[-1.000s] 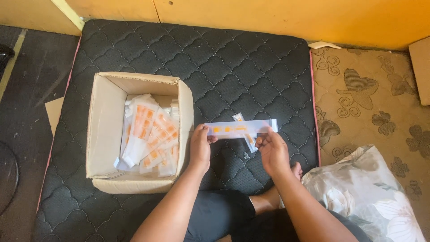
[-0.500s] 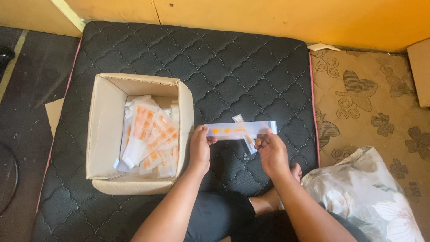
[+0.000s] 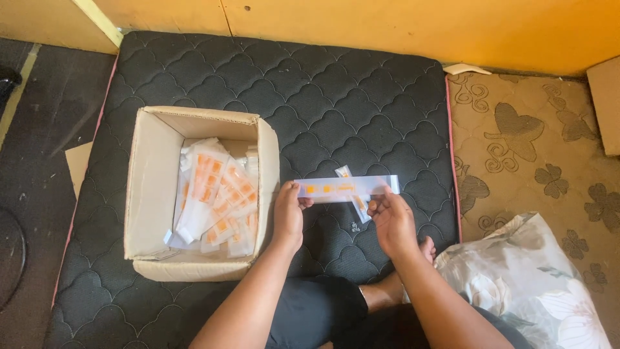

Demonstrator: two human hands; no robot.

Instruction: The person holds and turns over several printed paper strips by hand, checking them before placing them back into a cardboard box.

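- Since a moment ago almost nothing has shifted: we keep the long clear strip (image 3: 345,188) stretched level just right of the cardboard box (image 3: 150,194), so the handling looks paused mid-hold.
- Our left hand (image 3: 288,213) pinches the strip's end nearest the box; our right hand (image 3: 391,220) pinches the far end, fingers narrow on it.
- The strip is thin, glossy plastic with orange squares; similar packets (image 3: 216,197) lie heaped inside the box.
- The box sits on a black quilted mattress (image 3: 310,97); a floral pillow (image 3: 536,284) lies well right of the box.
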